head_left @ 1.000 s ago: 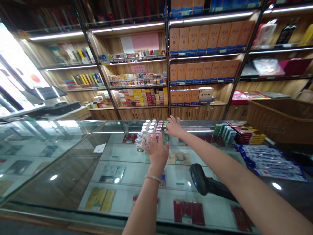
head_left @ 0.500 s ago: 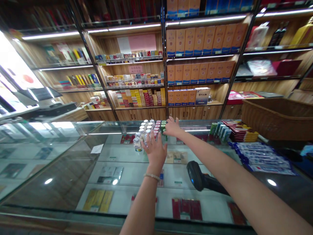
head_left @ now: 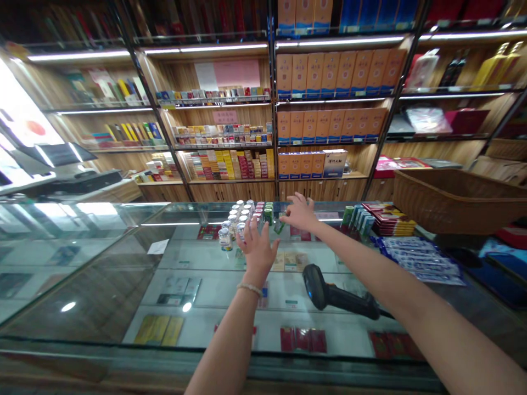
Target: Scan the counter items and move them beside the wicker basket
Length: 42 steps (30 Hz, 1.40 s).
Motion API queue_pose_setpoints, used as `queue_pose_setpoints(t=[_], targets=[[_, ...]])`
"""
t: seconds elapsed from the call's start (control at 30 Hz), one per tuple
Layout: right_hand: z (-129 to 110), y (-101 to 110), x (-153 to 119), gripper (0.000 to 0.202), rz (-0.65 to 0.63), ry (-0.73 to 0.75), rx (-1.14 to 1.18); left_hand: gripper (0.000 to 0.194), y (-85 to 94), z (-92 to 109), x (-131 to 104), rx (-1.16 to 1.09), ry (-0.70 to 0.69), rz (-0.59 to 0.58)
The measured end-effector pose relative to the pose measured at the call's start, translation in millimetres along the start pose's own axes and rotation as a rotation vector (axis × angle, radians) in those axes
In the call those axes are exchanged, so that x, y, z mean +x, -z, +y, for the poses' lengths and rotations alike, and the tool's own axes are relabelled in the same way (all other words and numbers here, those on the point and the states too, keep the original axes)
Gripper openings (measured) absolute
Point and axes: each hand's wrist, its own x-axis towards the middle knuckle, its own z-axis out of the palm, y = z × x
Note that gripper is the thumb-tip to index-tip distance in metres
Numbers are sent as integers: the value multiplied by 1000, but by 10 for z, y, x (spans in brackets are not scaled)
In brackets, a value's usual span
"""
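Note:
Several small bottles with white lids (head_left: 225, 239) stand in rows on the glass counter. Beside them are pink-topped ones (head_left: 259, 208) and green ones (head_left: 268, 213). My left hand (head_left: 257, 249), a beaded bracelet at its wrist, has its fingers spread over the near right side of the white-lidded group. To the right of the green ones, my right hand (head_left: 302, 213) has its thumb and a fingertip at a small tilted green item (head_left: 279, 225), which it seems to pinch. A black handheld scanner (head_left: 317, 288) lies on the glass nearer to me, below my right forearm.
Right on the counter (head_left: 102, 285) lie blue-and-white packets (head_left: 418, 260), red and yellow boxes (head_left: 389, 218) and small green and blue packs (head_left: 362, 218). A wicker basket (head_left: 457, 206) stands behind. A paper slip (head_left: 158, 247) lies left. Stocked shelves line the back wall.
My right hand has moved slightly right, away from the green items, and a tilted green item now shows at its fingertips. The whole view has shifted a little; my left hand remains spread.

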Motion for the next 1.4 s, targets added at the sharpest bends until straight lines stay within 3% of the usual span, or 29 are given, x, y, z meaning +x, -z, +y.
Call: queue_pose_setpoints(t=[0.3,0.53,0.67,0.87,1.03,1.17,1.4], targets=[[255,163,-370,30,148,-137,244,47,56,132,24,-79,-96,106],[469,176,-782,25,143,-238,373,31,58,267,1,-159,-226,180],[563,109,-932,28,139,-265,379,27,75,308,-9,-167,-290,158],[634,70,-1118,33,190,-222,187,29,136,353,-12,-171,-289,48],[673,147,-1336,47,334,-2,-85,27,162,390,-8,-180,-290,17],[682,126,-1422,35,313,134,-198,27,158,416,-24,-188,-298,0],[664,41,-1417,21,306,137,-215,27,146,456,-56,-185,-327,-31]])
